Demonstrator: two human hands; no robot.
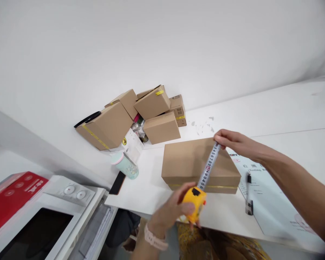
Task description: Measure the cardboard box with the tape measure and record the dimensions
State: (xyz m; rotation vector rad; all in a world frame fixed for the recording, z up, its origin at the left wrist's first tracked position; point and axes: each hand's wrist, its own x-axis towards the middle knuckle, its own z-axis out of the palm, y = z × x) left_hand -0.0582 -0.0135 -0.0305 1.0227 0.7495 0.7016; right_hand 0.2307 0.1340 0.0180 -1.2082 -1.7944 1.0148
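Observation:
A flat cardboard box (186, 162) lies on the white table (287, 119) in front of me. My left hand (170, 211) grips a yellow tape measure case (194, 202) at the box's near edge. My right hand (230, 141) pinches the end of the tape blade (209, 167) at the box's far right corner. The blade stretches across the box's top from near edge to far edge.
A pile of several cardboard boxes (130, 115) sits against the wall. A pastel cup (126, 167) and a black phone (117, 183) lie left of the flat box. A printed sheet (268, 195) with a black pen (249, 198) lies at right. A white machine with a red panel (38, 213) stands at lower left.

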